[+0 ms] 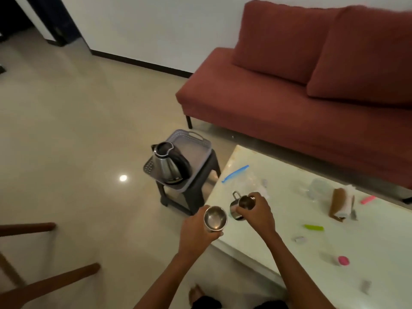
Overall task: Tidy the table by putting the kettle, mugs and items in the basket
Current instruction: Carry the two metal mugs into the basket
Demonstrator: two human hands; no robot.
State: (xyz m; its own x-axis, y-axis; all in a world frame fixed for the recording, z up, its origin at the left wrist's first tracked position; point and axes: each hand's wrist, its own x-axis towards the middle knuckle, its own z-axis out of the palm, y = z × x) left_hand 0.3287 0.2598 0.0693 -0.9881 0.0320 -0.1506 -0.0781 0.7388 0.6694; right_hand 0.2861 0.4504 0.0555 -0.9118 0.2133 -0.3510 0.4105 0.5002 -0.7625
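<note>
A steel kettle (167, 166) with a black handle stands in the grey basket (196, 144), which sits on a dark stool (191, 195) left of the white table (312, 253). My left hand (196, 233) grips a steel mug (215, 218) just off the table's left corner. My right hand (256, 214) grips a second steel mug (242, 205) by its rim, over the table's near-left edge. On the table lie a zip bag with a blue seal (236, 173), a brown packet (341, 204), a green item (314, 227), and pink items (343, 260).
A red sofa (301, 85) runs behind the table. Wooden chair legs (44, 284) show at lower left. Pale tiled floor spreads around the stool. A clear container (318, 186) and small grey pieces (365, 286) lie on the tabletop.
</note>
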